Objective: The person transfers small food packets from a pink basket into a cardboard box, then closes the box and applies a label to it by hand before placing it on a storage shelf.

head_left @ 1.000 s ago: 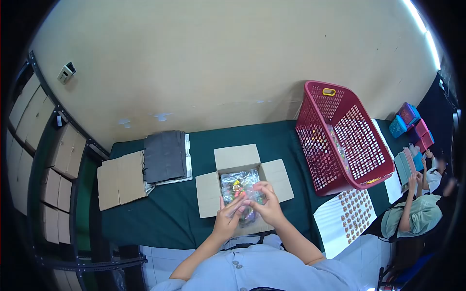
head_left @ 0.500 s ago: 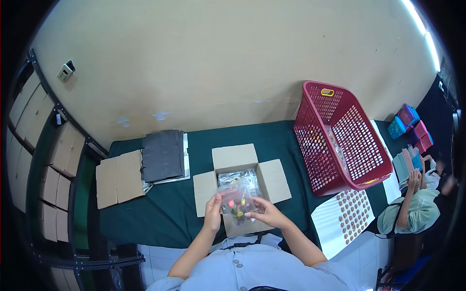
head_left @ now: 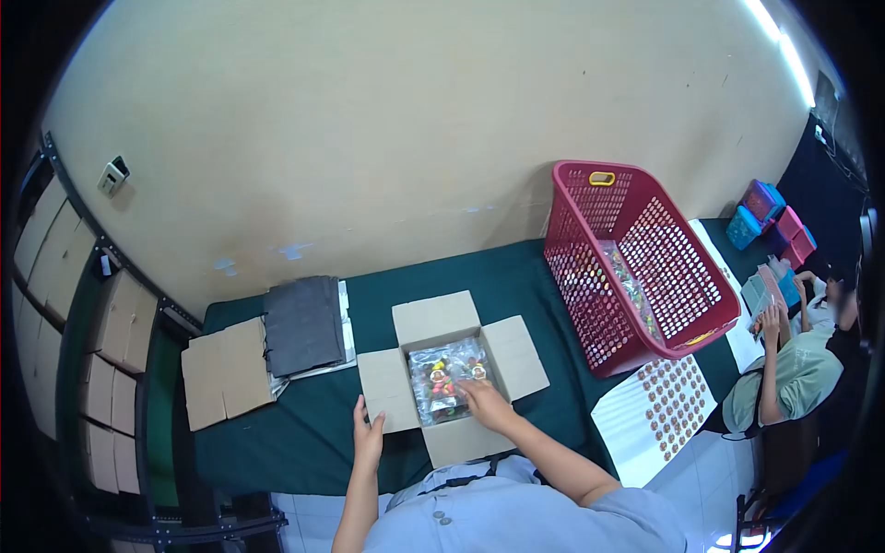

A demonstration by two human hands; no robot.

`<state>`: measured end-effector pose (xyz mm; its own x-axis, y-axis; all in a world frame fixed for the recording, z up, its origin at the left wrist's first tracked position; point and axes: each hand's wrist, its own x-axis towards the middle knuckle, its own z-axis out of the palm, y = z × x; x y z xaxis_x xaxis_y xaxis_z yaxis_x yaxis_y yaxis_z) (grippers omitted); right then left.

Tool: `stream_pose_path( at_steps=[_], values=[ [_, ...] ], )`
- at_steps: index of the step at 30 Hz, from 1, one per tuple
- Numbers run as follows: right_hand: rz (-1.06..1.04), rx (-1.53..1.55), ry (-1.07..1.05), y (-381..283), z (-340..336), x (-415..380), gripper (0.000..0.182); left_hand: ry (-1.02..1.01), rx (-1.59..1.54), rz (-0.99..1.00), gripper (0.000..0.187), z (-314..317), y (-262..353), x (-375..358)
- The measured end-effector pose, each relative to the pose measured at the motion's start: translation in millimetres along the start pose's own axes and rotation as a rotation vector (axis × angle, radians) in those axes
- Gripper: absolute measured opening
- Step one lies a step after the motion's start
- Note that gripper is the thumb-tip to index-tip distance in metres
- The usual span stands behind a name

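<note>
A cardboard box [head_left: 487,343] stands on the table with its flaps folded out. In it lie clear plastic bags [head_left: 431,358] with small colourful pieces inside, red, yellow and green; I cannot make out their kind. My right hand [head_left: 487,404] reaches over the near right side of the box, its stretched fingers resting on the bags, with the fingertips partly hidden. Beside the left flap's lower edge, my left hand [head_left: 368,441] is open, thumb and fingers apart, holding nothing.
A tall maroon basket [head_left: 590,304] holding more bags stands to the right. Before it lies a white sheet [head_left: 631,433] with rows of round brown stickers. Flattened cardboard [head_left: 226,373] and a dark folder [head_left: 304,323] lie left. A co-worker [head_left: 784,387] sits far right.
The plastic bag that both hands held above the box is now down inside it. My left hand has let go and moved left and down; my right hand stays over the bags.
</note>
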<state>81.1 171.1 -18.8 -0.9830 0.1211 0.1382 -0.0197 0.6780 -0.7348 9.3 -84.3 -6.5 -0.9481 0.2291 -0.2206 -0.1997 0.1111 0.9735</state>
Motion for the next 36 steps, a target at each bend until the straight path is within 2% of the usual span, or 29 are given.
stream_pose_path(
  at_steps=[1, 3, 5, 7, 8, 9, 11, 12, 14, 15, 17, 18, 20, 21, 22, 23, 24, 25, 27, 29, 30, 31, 32, 33, 35, 36],
  values=[
    [0.002, -0.009, 0.003, 1, -4, 1, 0.030, -0.007, -0.007, 0.002, 0.065, 2, 9, -7],
    [-0.092, -0.110, 0.192, 1, -8, 3, 0.029, -0.229, -0.253, 0.063, 0.061, 6, 22, -16],
    [-0.074, -0.114, 0.253, 2, -11, 3, 0.029, -0.423, -0.092, 0.208, 0.062, 20, 23, -18],
    [-0.052, -0.186, 0.078, 19, -5, 1, 0.029, -0.491, 0.362, 0.429, 0.063, 31, 24, -18],
    [-0.052, -0.190, 0.083, 26, -2, 0, 0.029, -0.498, 0.552, 0.417, 0.062, 35, 18, -16],
    [-0.090, -0.111, 0.105, 28, -2, 1, 0.029, -0.501, 0.550, 0.424, 0.062, 37, 16, -15],
    [-0.130, -0.035, 0.129, 33, -7, 0, 0.029, -0.515, 1.240, 0.647, 0.062, 40, 14, -13],
    [-0.078, -0.051, 0.246, 28, -19, -2, 0.028, -0.466, 1.339, 0.719, 0.066, 39, 1, -10],
    [0.036, -0.167, 0.434, 22, -42, -8, 0.027, -0.470, 1.323, 0.704, 0.067, 37, 12, -15],
    [0.034, -0.166, 0.434, 29, -50, -11, 0.027, -0.479, 1.308, 0.686, 0.069, 36, 15, -17],
    [0.201, -0.290, 0.583, 42, -63, -18, 0.027, -0.487, 1.284, 0.643, 0.070, 36, 5, -12],
    [0.206, -0.288, 0.586, 49, -67, -20, 0.027, -0.498, 1.256, 0.600, 0.071, 37, -1, -10],
    [0.346, -0.180, 0.662, 63, -69, -26, 0.025, -0.492, 1.252, 0.616, 0.068, 34, 4, -1],
    [0.351, -0.179, 0.662, 71, -68, -26, 0.025, -0.474, 1.244, 0.637, 0.066, 33, 6, 4],
    [0.435, 0.038, 0.690, 78, -67, -24, 0.024, -0.413, 1.061, 0.636, 0.058, 34, -1, 13],
    [0.513, 0.257, 0.712, 80, -68, -23, 0.024, -0.414, 1.062, 0.637, 0.058, 36, 0, 19],
    [0.573, 0.403, 0.661, 81, -70, -24, 0.028, -0.407, 0.989, 0.490, 0.056, 38, 2, 27],
    [0.573, 0.406, 0.666, 81, -68, -23, 0.028, -0.399, 0.916, 0.345, 0.055, 39, 2, 34],
    [0.537, 0.508, 0.687, 80, -63, -17, 0.031, -0.110, 0.573, 0.527, 0.085, 49, -6, 37],
    [0.451, 0.554, 0.738, 44, -72, -13, 0.034, -0.138, 0.455, 0.391, 0.094, 51, -19, 47],
    [0.464, 0.635, 0.645, 32, -74, -12, 0.035, -0.144, 0.453, 0.395, 0.094, 50, -29, 54],
    [0.474, 0.714, 0.551, 23, -75, -10, 0.036, -0.275, 0.242, 0.261, 0.092, 49, -37, 60],
    [0.360, 0.564, 0.458, 13, -69, -10, 0.036, -0.403, 0.031, 0.124, 0.091, 45, -45, 67],
    [0.246, 0.413, 0.366, 7, -62, -9, 0.036, -0.409, 0.029, 0.131, 0.091, 41, -42, 73],
    [-0.080, -0.092, 0.127, 1, -43, -11, 0.034, -0.560, -0.022, 0.015, 0.085, 23, -37, 79],
    [-0.116, -0.230, -0.007, -11, -34, -15, 0.033, -0.618, 0.023, 0.006, 0.082, 11, -31, 85]
  ],
)
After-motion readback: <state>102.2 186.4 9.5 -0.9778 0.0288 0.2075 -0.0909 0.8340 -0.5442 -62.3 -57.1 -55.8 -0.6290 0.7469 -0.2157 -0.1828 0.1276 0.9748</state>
